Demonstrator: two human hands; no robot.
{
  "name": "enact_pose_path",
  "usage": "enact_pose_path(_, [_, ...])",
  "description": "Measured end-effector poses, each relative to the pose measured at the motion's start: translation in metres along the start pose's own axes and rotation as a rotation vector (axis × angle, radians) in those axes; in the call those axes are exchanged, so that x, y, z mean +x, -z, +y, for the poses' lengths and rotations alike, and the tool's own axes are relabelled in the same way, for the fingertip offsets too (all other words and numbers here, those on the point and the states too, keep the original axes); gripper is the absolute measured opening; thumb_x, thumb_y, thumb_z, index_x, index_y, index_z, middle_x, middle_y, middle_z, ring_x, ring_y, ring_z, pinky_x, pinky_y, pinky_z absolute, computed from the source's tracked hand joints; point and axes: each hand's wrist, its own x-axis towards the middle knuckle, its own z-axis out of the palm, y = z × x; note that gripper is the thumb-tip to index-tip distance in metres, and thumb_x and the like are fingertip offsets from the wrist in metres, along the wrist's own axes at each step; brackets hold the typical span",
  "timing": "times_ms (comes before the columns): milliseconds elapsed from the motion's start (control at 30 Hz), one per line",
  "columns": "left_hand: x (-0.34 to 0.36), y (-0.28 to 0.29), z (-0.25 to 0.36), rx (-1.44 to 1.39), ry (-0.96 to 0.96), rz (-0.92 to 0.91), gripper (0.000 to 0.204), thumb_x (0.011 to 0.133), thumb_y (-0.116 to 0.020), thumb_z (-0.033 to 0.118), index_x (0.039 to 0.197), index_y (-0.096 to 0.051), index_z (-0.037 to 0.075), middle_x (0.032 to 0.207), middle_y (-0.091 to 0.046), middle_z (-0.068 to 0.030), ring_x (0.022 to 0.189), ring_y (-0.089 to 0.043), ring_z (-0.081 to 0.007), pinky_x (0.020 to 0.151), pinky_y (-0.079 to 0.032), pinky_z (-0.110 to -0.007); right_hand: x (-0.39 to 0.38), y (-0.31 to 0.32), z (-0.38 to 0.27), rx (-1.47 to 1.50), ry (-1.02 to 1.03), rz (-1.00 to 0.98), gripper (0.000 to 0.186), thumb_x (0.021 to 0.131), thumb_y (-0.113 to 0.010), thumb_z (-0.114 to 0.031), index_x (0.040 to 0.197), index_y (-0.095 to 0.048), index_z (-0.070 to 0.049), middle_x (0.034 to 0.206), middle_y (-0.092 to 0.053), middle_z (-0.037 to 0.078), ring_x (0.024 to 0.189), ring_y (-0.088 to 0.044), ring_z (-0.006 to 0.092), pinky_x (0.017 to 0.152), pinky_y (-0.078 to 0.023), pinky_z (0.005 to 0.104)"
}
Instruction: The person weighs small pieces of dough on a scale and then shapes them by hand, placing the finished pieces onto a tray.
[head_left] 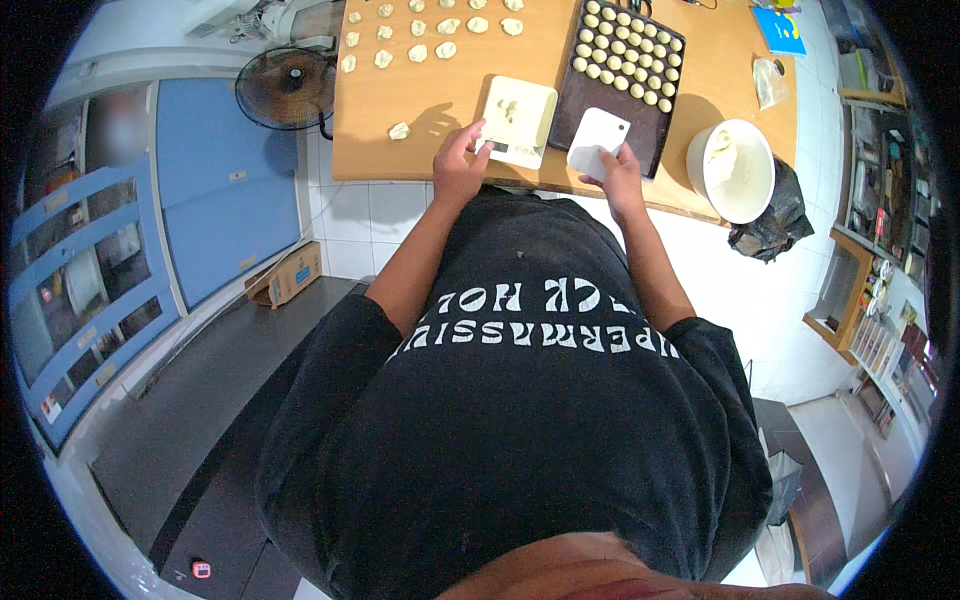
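Observation:
My right hand [618,178] grips a white flat dough scraper [597,137] with rounded corners and a small hole, held over the near end of a dark baking tray [572,98]. Rows of round dough balls [622,52] fill the tray's far part. By the near left corner of a white kitchen scale [540,105], my left hand [461,165] has its fingers apart and nothing in them; whether it touches the scale I cannot tell. Small smears of dough [507,108] lie on the scale. Left of it sits one dough lump [399,131].
Rows of rough dough pieces [418,28] lie on the far left of the wooden table [380,100]. A white bucket [712,190] with dough stands right, by a black plastic bag [775,225]. A fan [288,85] stands left of the table. A clear bag [769,82] and blue packet [779,32] lie far right.

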Motion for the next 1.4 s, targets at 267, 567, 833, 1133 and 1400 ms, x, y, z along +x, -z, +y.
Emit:
enact_pose_path(267, [0.020,0.074,-0.073,0.113,0.122,-0.290,0.031,0.090,-0.070,0.025,0.114,-0.074,0.006,0.102,-0.074,-0.0100,0.089,-0.069,-0.0210,0.085,-0.055,-0.035,-0.008,-0.053,0.023,0.130,-0.014,0.195,0.027,0.103,-0.050,-0.014,0.128,-0.050,-0.004,0.121,-0.065,0.012,0.102,-0.069,0.0252,0.069,-0.063,0.0376])
enact_pose_path(567, [0.066,0.146,-0.163,0.282,-0.017,-0.258,0.029,0.085,-0.074,0.026,0.105,-0.070,0.005,0.104,-0.070,-0.0142,0.099,-0.068,-0.0301,0.087,-0.054,-0.042,0.001,-0.218,0.085,-0.337,0.201,0.216,0.029,0.102,-0.052,-0.018,0.122,-0.054,0.003,0.105,-0.068,0.024,0.095,-0.070,0.0339,0.074,-0.057,0.0413])
enact_pose_path(833, [0.094,0.140,-0.172,0.361,-0.211,-0.512,0.024,0.088,-0.063,0.008,0.111,-0.070,0.007,0.112,-0.064,-0.0172,0.108,-0.062,-0.0381,0.091,-0.051,-0.048,-0.006,-0.273,0.124,-0.486,0.203,0.236,0.036,0.098,-0.055,-0.020,0.126,-0.056,0.004,0.109,-0.066,0.033,0.107,-0.063,0.0489,0.090,-0.050,0.0483])
enact_pose_path(1133, [0.102,0.134,-0.175,0.240,-0.266,-0.478,0.024,0.083,-0.071,0.008,0.106,-0.071,0.005,0.105,-0.064,-0.0156,0.104,-0.062,-0.0379,0.091,-0.052,-0.046,-0.019,-0.293,0.111,-0.514,0.197,0.307,0.035,0.098,-0.053,-0.018,0.125,-0.057,0.004,0.111,-0.067,0.032,0.108,-0.065,0.0476,0.092,-0.051,0.0481])
enact_pose_path(1400, [0.117,0.125,-0.183,0.157,-0.263,-0.607,0.011,0.084,-0.072,0.008,0.093,-0.075,0.004,0.098,-0.069,-0.0162,0.096,-0.066,-0.0373,0.086,-0.054,-0.046,-0.004,-0.318,0.092,-0.854,0.246,0.190,0.023,0.094,-0.051,-0.011,0.114,-0.049,0.000,0.086,-0.066,0.034,0.084,-0.063,0.0549,0.074,-0.048,0.0638])
